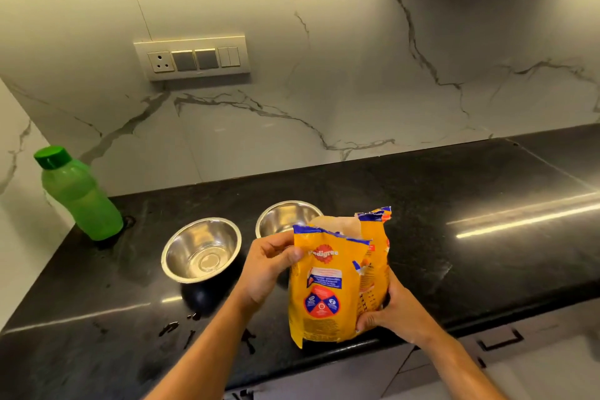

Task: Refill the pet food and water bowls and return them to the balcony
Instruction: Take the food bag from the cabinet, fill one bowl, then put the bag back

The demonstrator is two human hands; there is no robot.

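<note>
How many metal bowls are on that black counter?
2. One steel bowl stands left of the hands, nearer the green bottle. The second bowl stands farther back, partly hidden behind the yellow food bag. The bag could hide something smaller.

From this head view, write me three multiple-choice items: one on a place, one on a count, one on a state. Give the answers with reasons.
1. Where does the green bottle stand?
A. At the counter's far left, by the wall
B. Between the two bowls
C. Right of the pet food bag

2. How many steel bowls sit on the black counter?
A. One
B. Two
C. Three

3. What state is the pet food bag in?
A. Sealed, lying flat
B. Torn open at the top, held upright
C. Tipped over into a bowl

Answers:
1 A: it stands left of the left bowl, near the marble wall.
2 B: only the left bowl and the right bowl show.
3 B: its top edge gapes while the left hand and the right hand hold it upright.
</note>
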